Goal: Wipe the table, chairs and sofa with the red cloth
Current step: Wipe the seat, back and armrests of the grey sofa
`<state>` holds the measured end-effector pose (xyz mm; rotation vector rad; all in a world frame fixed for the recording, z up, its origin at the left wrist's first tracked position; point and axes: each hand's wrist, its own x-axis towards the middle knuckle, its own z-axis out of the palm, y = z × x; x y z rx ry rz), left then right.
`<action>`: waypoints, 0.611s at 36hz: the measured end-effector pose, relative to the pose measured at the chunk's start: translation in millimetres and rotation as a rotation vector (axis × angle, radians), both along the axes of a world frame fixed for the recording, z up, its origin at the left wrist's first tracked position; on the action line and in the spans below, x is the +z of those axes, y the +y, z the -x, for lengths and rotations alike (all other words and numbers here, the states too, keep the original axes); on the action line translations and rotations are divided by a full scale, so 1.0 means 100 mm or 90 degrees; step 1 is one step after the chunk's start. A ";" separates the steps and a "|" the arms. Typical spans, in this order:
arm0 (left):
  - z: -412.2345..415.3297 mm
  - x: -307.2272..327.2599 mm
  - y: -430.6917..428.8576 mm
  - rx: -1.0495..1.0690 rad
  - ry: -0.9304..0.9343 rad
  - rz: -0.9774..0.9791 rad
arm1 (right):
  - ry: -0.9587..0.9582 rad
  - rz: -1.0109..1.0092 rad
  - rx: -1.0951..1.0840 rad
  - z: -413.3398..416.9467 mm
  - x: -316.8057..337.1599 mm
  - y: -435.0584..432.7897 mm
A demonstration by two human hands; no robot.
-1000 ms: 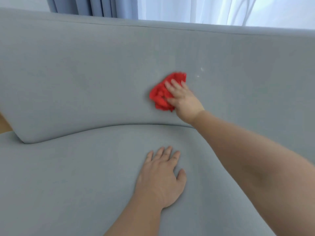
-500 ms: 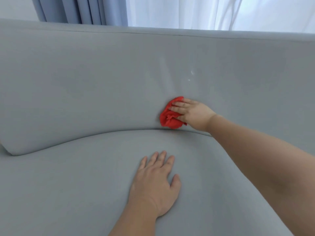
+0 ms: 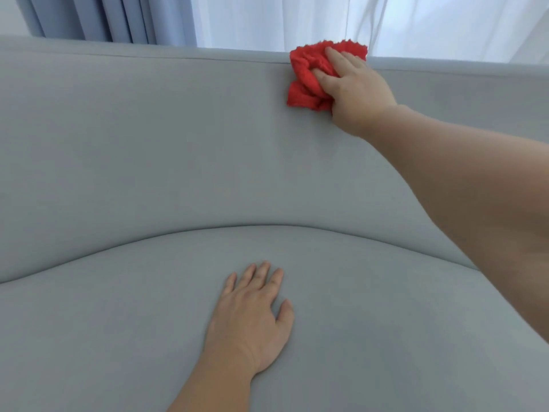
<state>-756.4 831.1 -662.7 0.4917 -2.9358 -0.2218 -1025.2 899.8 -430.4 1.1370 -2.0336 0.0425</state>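
The grey sofa (image 3: 148,150) fills the view, its backrest above and its seat cushion below. A crumpled red cloth (image 3: 309,75) lies against the top edge of the backrest, right of centre. My right hand (image 3: 350,84) grips the cloth with curled fingers and presses it onto the fabric; part of the cloth is hidden under the palm. My left hand (image 3: 252,319) lies flat on the seat cushion, fingers straight and slightly spread, holding nothing.
Behind the sofa hang blue-grey curtains (image 3: 98,16) at the left and white sheer curtains (image 3: 356,19) across the middle and right. The backrest's top edge runs across the upper part of the view.
My right hand has carried the red cloth from the bottom of the backrest, near the seat seam, up to its top edge. My left hand stays on the seat cushion.
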 end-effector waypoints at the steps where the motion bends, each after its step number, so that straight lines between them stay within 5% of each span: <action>1: 0.01 0.01 0.00 0.001 0.004 0.000 | -0.006 0.009 0.002 0.00 0.00 0.02; 22: 0.03 0.01 0.00 -0.002 0.003 -0.004 | -0.029 -0.025 0.032 -0.03 -0.74 0.30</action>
